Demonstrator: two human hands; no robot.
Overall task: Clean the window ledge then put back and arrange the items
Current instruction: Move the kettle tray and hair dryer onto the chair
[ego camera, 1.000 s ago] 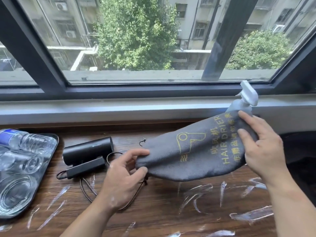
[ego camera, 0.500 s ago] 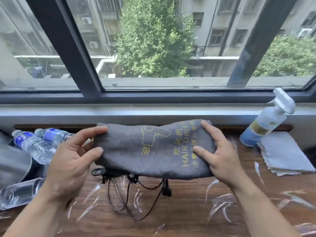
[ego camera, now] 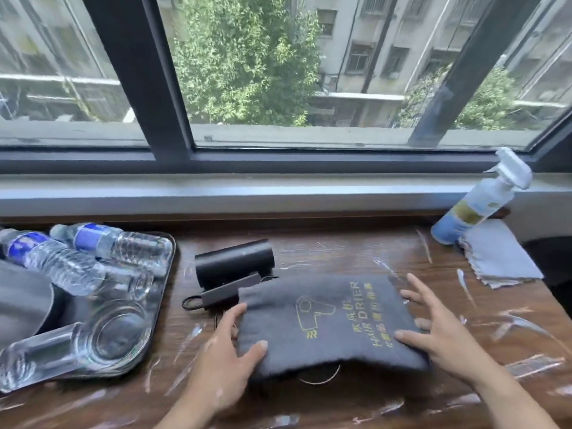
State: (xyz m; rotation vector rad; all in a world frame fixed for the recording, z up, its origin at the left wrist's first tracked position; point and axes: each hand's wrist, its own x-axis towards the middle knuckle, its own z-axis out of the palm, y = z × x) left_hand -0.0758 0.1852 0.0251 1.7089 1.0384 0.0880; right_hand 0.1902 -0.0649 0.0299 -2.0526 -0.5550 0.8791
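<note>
A grey drawstring bag [ego camera: 328, 323] printed "HAIR DRIER" in yellow lies flat on the wooden window ledge [ego camera: 356, 252], its cord [ego camera: 318, 380] peeking out under the front edge. My left hand [ego camera: 226, 363] rests at the bag's left end, thumb on top and fingers straight along the edge. At the bag's right end is my right hand [ego camera: 433, 332], fingers spread, thumb on the cloth. The black hair dryer [ego camera: 235, 264] lies just behind the bag's left corner, with its folded handle and cable toward me.
A dark tray [ego camera: 167, 274] at the left holds two water bottles [ego camera: 52, 264] and glasses [ego camera: 114, 332]. A spray bottle [ego camera: 476, 205] and a folded grey cloth [ego camera: 498, 258] sit at the far right. White streaks mark the wood.
The bag, held up in both hands before, has come down onto the ledge in front of the hair dryer. My fingers have loosened and spread on it.
</note>
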